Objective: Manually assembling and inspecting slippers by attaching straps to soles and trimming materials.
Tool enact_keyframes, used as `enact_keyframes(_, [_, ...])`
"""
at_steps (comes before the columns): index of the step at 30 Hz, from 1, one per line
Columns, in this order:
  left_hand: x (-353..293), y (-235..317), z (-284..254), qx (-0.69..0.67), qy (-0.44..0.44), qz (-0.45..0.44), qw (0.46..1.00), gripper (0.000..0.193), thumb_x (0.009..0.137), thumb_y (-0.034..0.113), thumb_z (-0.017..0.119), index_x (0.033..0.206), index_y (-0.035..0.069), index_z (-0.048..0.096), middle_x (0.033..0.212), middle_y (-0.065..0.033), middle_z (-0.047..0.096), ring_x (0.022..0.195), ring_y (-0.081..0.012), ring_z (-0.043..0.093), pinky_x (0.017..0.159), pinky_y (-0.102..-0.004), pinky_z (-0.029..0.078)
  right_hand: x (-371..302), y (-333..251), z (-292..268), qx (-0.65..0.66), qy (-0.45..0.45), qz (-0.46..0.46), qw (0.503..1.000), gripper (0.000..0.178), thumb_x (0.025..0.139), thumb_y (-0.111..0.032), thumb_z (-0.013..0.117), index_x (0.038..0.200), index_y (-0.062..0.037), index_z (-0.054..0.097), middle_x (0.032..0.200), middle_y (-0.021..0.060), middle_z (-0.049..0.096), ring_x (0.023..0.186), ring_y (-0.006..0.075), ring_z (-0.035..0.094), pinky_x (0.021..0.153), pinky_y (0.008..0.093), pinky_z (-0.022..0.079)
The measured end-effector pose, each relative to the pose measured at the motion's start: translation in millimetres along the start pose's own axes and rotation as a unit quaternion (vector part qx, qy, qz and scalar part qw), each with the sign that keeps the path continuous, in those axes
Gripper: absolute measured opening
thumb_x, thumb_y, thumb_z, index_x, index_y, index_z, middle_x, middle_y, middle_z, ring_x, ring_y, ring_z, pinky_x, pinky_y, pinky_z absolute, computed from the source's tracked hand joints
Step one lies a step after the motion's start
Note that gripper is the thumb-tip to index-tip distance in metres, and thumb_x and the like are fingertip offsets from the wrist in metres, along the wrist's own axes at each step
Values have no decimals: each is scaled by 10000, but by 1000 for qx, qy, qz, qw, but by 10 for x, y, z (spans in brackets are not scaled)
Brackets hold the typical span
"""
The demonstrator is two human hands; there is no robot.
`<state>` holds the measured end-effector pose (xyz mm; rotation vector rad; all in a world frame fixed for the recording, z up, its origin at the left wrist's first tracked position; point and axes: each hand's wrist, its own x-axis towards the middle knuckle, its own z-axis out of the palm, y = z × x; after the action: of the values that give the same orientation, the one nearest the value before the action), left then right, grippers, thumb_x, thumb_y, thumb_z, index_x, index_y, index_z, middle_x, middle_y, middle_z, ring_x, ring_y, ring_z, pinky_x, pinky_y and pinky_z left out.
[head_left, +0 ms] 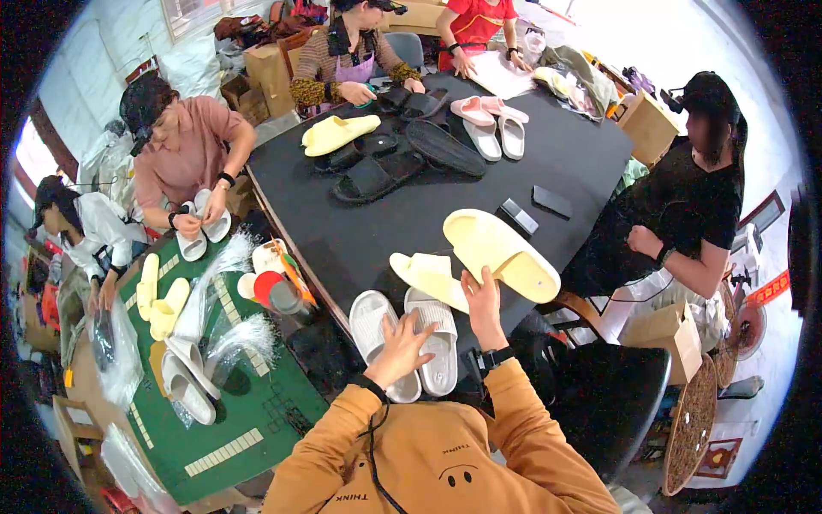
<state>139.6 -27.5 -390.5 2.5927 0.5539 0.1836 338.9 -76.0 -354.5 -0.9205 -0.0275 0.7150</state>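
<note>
My left hand is over a pair of pale grey slippers at the near table edge, its fingers spread across the left slipper and toward the right slipper. At the heel end of a pale yellow slipper, my right hand has its thumb and fingers closed on it; part of that heel is hidden behind the hand. A second yellow slipper, larger in view, slants down to the right just beside my fingertips.
Black slippers, a yellow slipper and pink-and-white slippers lie farther back on the dark table. Two dark flat objects rest toward the right. Left stands a green table with slippers and plastic bags. Several people sit or stand around.
</note>
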Motion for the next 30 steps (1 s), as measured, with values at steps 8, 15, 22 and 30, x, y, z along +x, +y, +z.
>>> enact_keyframes(8, [24,-73,57,19,-10,39,999,739,753,311,723,1403,262,375,1447,-207,278,1312,-427,304,1031,-691,163,419,0,-144,-144,16,155,977,697,910,-589,478,1281,1,483,1138,133,620,1018,229,589,901,348,457])
enact_keyframes(15, [-7,7,-13,41,7,43,998,745,738,306,733,1395,232,389,1440,-220,277,1292,-449,311,1037,-689,155,415,258,-522,-563,-48,-21,825,268,890,-281,579,1032,-74,670,1017,155,651,984,212,613,874,290,459])
enact_keyframes(22, [-4,-12,28,43,14,49,998,763,724,302,741,1396,233,386,1436,-218,281,1297,-451,301,1049,-686,119,584,419,-528,-634,-174,-204,726,285,773,-129,592,1043,-66,659,1130,195,584,1068,354,548,927,400,438])
enact_keyframes(30, [-11,-17,113,55,35,45,997,726,723,309,735,1373,245,417,1425,-207,304,1299,-423,311,1058,-675,115,767,462,-439,-725,-163,-111,660,301,826,-219,543,1053,-50,642,1131,181,597,1074,380,549,899,459,459])
